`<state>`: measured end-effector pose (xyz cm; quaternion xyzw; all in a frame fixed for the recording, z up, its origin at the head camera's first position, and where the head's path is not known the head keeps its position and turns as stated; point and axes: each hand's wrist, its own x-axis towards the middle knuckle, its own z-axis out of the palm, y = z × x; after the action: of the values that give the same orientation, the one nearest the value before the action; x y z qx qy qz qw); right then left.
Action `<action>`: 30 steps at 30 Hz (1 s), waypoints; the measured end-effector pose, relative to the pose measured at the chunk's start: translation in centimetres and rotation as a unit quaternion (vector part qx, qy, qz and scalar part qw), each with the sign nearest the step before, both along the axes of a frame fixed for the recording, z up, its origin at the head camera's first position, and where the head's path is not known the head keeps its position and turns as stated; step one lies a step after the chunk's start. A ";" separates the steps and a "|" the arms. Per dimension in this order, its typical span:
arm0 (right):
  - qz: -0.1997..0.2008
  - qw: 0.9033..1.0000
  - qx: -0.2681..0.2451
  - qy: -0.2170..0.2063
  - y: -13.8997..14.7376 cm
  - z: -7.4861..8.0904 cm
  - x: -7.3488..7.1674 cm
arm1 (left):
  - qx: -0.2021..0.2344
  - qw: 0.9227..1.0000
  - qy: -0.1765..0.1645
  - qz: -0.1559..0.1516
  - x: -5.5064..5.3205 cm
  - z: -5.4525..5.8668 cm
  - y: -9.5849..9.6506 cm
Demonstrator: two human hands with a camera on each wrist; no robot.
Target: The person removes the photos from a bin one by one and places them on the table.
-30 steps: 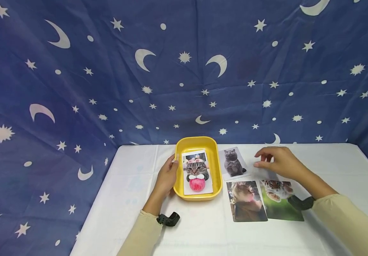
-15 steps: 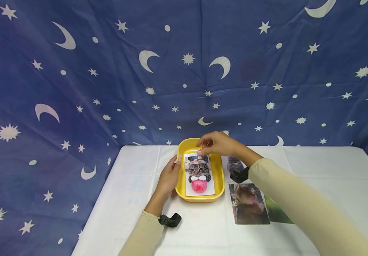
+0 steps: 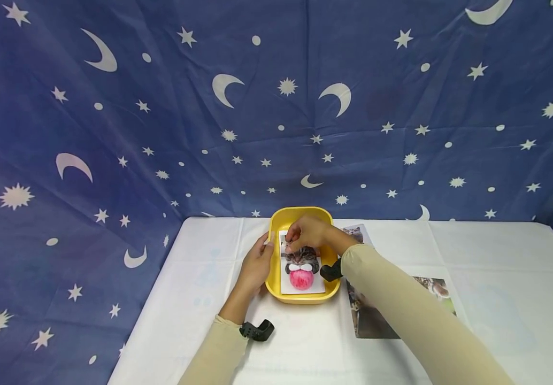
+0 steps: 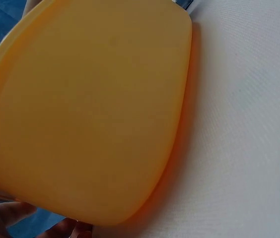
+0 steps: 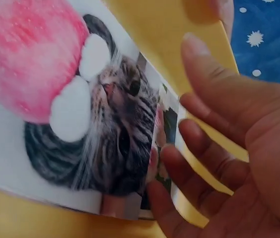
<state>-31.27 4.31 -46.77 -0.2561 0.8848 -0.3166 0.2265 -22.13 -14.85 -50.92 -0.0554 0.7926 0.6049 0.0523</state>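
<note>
My left hand point(image 3: 256, 264) holds the left side of a yellow plastic tray point(image 3: 302, 300), thumb at the rim. In the left wrist view the tray's outer side point(image 4: 90, 109) fills most of the picture, with some fingers point(image 4: 16, 212) at its lower left. Inside the tray lies a photo card point(image 3: 301, 280) of a tabby cat with a pink ball. Over its far end is my right hand point(image 3: 310, 234). In the right wrist view that hand's fingers are loosely bent, fingertips at the card's edge point(image 5: 175, 131), and the thumb stands apart from them.
Right of the tray, partly behind my right arm, lie a grey cat card point(image 3: 354, 233), a brown animal photo card point(image 3: 371, 325) and a tiger cub card point(image 3: 437, 287). A white cloth point(image 3: 498, 278) covers the table. Behind it hangs a blue star-and-moon curtain point(image 3: 276, 107).
My right hand has moved left from beside the grey cat card to over the card in the tray. My left hand keeps its hold on the tray.
</note>
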 end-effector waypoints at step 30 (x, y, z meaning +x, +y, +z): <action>0.040 0.997 0.003 0.059 2.3 2.2 6.7 | -0.023 1.000 -0.014 0.010 0.2 0.3 0.3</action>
<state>-24.53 6.65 -44.55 -0.3088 0.8865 -0.2894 0.1871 -21.89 -14.56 -50.60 -0.0735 0.8048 0.5863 0.0561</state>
